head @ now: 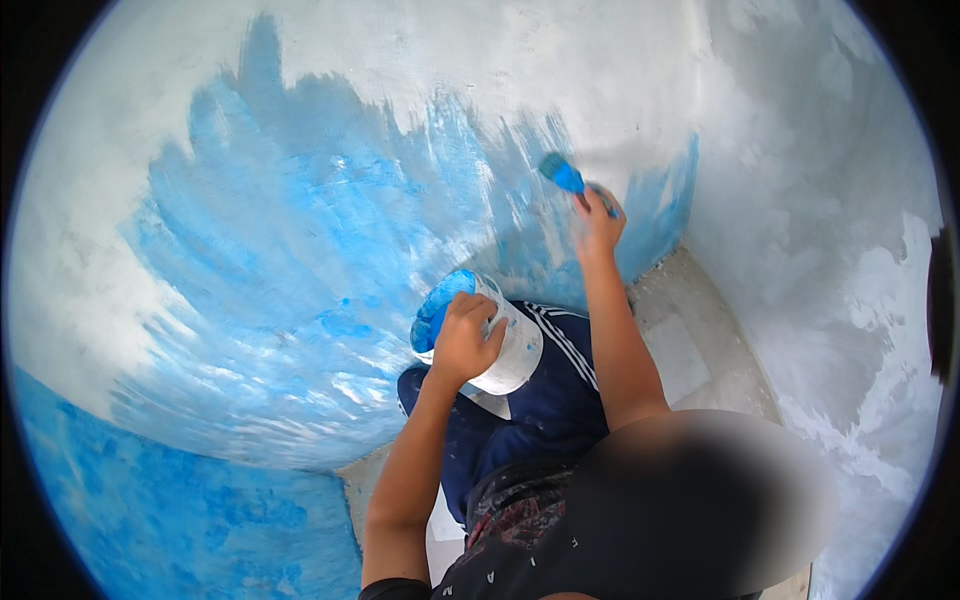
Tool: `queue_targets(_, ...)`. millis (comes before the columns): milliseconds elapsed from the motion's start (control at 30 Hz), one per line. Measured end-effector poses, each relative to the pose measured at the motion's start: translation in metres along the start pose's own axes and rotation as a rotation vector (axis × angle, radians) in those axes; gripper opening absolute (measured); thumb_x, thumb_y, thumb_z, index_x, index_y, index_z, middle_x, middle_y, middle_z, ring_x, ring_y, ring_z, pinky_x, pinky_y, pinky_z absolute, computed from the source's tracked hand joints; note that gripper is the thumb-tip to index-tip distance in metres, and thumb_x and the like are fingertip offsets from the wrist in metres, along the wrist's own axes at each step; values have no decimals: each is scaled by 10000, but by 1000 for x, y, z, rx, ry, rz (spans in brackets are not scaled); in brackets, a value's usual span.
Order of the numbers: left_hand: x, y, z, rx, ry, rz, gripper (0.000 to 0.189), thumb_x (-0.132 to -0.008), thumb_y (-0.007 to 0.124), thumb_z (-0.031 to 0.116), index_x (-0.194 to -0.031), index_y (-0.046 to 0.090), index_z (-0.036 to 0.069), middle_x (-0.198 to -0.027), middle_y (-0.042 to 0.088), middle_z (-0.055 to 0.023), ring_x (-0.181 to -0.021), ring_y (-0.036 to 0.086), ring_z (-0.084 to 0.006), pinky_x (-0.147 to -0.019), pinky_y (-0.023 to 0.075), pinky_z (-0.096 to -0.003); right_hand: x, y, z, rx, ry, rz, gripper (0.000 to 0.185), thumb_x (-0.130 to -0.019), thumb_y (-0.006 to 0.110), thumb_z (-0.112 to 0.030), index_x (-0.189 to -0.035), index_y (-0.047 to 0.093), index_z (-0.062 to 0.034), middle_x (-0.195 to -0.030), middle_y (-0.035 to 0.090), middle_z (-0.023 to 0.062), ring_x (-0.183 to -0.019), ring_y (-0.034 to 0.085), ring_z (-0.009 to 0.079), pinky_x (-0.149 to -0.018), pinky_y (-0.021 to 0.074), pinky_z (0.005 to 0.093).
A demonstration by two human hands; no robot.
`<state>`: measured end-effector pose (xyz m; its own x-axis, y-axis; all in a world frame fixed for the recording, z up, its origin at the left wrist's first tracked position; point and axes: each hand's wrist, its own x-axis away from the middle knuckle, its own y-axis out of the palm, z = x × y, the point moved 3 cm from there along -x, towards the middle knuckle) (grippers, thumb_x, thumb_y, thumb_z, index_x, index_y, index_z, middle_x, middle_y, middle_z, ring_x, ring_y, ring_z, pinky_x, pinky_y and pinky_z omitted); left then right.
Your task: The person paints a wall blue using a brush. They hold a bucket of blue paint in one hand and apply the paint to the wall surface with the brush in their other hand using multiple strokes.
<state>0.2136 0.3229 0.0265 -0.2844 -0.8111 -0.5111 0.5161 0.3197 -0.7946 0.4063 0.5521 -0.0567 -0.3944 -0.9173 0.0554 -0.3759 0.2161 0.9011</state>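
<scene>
A white plastic bucket (517, 364), its inside coated with blue paint (433, 319), tilts toward the wall above my legs. My left hand (466, 341) grips it by the rim. In my right hand (601, 217) is a paintbrush (564, 174), held by the handle with its blue-smeared bristles pointing up and left. The bristles are near the wall (622, 82); whether they touch it I cannot tell. Streaky blue paint (300, 217) covers the wall's lower middle, with ragged upper edges against the white. A thinner blue band (664, 199) runs to the right corner.
The right-hand wall (795, 187) is grey with whitish patches. At lower left, another wall (187, 517) is painted blue. My knees, in dark blue trousers (487, 442), are close to the painted wall. Pale floor (671, 352) shows to the right, and a dark object (941, 307) sits at the right rim.
</scene>
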Motion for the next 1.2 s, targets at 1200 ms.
queue_targets(1200,-25,32,29,-163,101,-35,97,-786,720,113,-828,667,42,-892,635,-74,-936,595,-284,-886,474,-411,-15,-198,76,437,408,550,275,-896,708,52,-1128,609,160,-1210,604,244,-1021,665,338,-802,669,343)
